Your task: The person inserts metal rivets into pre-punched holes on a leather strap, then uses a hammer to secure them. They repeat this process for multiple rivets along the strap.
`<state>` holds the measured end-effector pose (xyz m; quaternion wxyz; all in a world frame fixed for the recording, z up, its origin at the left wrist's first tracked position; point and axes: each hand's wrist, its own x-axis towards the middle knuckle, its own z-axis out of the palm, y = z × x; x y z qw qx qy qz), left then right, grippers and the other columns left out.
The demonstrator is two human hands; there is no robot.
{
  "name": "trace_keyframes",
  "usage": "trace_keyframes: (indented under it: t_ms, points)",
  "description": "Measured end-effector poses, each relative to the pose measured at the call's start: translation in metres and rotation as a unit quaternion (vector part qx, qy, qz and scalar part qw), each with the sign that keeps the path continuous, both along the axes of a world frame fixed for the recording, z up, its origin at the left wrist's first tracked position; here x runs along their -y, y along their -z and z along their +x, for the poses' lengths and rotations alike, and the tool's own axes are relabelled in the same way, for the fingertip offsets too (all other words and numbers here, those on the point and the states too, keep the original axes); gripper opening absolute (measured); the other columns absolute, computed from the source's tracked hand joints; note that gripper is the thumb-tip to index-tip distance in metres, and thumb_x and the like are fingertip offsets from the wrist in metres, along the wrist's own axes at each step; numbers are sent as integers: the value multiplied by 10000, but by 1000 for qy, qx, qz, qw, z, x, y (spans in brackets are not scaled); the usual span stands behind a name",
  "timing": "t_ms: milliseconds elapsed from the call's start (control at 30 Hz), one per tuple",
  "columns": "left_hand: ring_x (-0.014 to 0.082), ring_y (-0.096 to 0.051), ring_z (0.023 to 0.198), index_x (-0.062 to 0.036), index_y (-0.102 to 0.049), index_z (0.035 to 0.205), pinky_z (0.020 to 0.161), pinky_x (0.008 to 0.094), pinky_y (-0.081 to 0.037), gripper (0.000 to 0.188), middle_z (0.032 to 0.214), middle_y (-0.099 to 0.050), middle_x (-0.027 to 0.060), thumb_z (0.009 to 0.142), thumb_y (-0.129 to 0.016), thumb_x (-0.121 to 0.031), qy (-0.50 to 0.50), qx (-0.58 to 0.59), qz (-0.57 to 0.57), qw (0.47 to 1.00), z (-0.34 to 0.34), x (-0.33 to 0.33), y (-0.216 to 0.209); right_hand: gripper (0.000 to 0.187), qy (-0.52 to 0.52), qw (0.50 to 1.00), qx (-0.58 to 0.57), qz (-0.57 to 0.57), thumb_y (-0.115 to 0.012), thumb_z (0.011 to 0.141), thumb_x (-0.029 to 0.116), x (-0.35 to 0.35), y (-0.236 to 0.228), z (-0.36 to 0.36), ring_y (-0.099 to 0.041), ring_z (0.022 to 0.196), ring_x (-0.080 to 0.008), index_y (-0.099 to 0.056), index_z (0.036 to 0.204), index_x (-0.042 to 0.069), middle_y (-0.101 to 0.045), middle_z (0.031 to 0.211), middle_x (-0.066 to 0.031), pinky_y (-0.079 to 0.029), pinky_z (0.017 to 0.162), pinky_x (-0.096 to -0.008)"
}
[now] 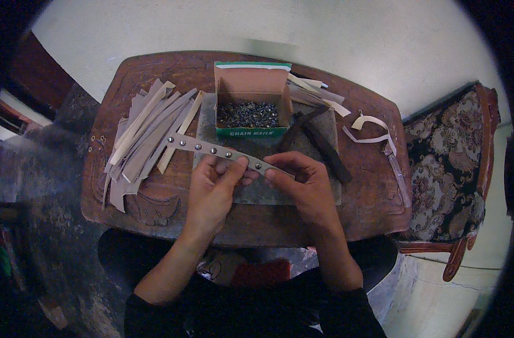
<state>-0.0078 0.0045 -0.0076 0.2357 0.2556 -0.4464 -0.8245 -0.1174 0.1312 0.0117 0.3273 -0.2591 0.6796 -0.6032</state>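
A narrow pale strip [190, 145] slants across the middle of the view, with several round silver nail heads in a row along it. My left hand [215, 183] grips it from below, thumb on top, near the middle. Towards its right end, my right hand [302, 177] pinches it between thumb and fingers beside the last visible nail head. The fingers cover parts of the strip. Just beyond my hands, an open cardboard box [251, 133] with a green rim holds many small dark nails [248, 115].
A hammer [324, 149] with a dark handle lies right of the box on a grey slab [268, 197]. Loose pale strips [150, 129] are piled at the left of the carved wooden table [370, 208]. Curled offcuts [375, 124] lie at the right, near a flowered chair [448, 169].
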Motion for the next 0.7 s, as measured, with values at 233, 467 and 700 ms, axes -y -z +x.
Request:
trace_keyframes:
  t_ms: [233, 467, 700]
  points:
    - [142, -620, 822, 6, -535, 1036, 739, 266, -506, 230, 902, -635, 82, 834, -644, 4, 13, -9, 3, 1000, 1, 0, 1, 231, 13, 1000, 4, -12, -698, 801, 91, 4, 0, 6, -603, 898, -112, -659, 1014, 10, -671, 945, -55, -465, 816, -264]
    - [154, -621, 799, -17, -526, 1060, 706, 277, -498, 268, 898, -641, 82, 824, -649, 15, 20, -18, 20, 999, 2, -1, 3, 222, 7, 1000, 4, 10, -696, 815, 98, 4, -1, 9, -611, 904, -116, -653, 1015, 12, -672, 956, -67, -469, 829, -261]
    - [174, -626, 798, -25, -523, 1050, 722, 297, -519, 252, 907, -636, 90, 828, -629, 26, 13, 3, 3, 1000, 2, -1, 4, 210, 0, 999, -4, -32, -690, 823, 98, 7, 6, 14, -612, 920, -126, -648, 1008, 6, -673, 958, -67, -472, 839, -267]
